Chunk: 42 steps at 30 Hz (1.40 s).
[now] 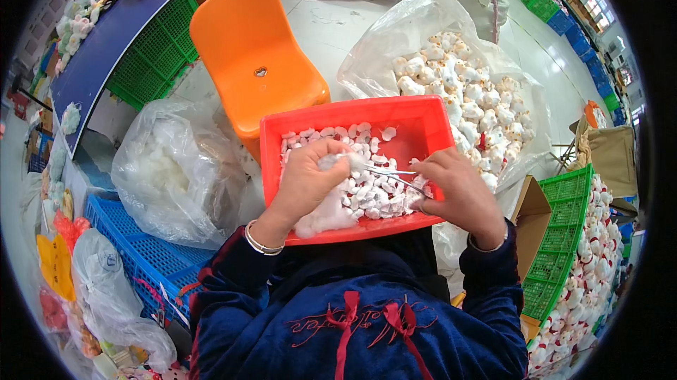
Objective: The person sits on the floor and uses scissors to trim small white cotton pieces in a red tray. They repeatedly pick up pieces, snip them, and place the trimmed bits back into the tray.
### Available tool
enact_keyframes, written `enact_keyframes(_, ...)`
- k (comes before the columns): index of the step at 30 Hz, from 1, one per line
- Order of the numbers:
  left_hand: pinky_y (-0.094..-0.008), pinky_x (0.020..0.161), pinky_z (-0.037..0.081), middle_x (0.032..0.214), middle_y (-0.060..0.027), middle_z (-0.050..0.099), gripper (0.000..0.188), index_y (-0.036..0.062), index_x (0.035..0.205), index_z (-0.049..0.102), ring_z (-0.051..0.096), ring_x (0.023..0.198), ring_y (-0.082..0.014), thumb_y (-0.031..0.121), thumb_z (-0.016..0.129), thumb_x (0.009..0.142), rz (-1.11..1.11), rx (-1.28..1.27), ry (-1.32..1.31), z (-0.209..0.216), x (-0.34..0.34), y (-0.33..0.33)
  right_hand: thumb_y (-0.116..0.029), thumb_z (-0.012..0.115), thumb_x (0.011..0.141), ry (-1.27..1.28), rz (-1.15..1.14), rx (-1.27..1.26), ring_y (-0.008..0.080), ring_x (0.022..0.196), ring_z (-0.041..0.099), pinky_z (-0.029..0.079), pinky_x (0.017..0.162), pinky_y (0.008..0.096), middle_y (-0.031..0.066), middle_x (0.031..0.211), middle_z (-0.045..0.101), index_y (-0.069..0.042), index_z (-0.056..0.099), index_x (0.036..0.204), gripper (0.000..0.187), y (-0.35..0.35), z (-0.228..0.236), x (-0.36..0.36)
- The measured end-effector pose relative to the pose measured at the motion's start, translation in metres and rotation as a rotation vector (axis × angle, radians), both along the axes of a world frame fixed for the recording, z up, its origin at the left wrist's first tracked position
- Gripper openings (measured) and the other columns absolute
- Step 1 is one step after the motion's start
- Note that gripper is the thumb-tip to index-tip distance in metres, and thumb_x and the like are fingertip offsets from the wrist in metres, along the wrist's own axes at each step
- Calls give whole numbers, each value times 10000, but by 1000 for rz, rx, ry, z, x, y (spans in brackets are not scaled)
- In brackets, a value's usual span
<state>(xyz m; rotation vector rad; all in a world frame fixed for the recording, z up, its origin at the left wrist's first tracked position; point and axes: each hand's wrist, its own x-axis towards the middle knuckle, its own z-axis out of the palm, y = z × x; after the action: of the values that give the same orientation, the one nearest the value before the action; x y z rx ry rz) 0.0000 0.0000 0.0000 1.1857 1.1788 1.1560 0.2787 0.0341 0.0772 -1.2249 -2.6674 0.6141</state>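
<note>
Over a red tub (271,136), my left hand (307,179) pinches a small white stuffed piece (356,162) between thumb and fingers. Its fingers are closed, and some fluffy white filling shows against them. My right hand (462,189) grips slim metal forceps (395,171), whose tips meet the white piece; the fingers hide the handle end. Many small white pieces (370,200) with pinkish marks lie in the tub. A clump of white stuffing (324,216) rests in its near left corner, below my left hand.
An orange chair (250,48) stands behind the tub. To the left, a clear bag of stuffing (173,175) sits by a blue crate (151,256). At right are an open bag of white plush parts (469,98), a cardboard box (532,221) and a green crate (564,228).
</note>
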Motion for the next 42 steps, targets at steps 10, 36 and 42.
enact_keyframes(10,-244,784,524,951,-54,726,192,-26,1073,709,652,860,-82,64,681,906,42,185,183,19,0,-4,-234,848,710,44,11,86,270,998,606,449,883,404,68,977,662,-91,732,1099,431,0,2,-13)
enact_keyframes(36,-173,582,421,861,-34,705,101,52,1037,686,533,654,-21,121,654,971,51,-226,-400,4,5,-6,-282,858,723,78,4,141,297,1025,582,453,851,412,93,1012,628,-86,696,1149,496,-5,-20,-15)
enact_keyframes(42,-177,547,391,864,-54,716,109,14,1041,706,513,620,-22,70,650,967,-4,-148,-284,7,5,-4,-248,818,766,1,42,69,268,854,597,437,779,406,58,860,621,-111,730,1073,348,-3,-6,-9)
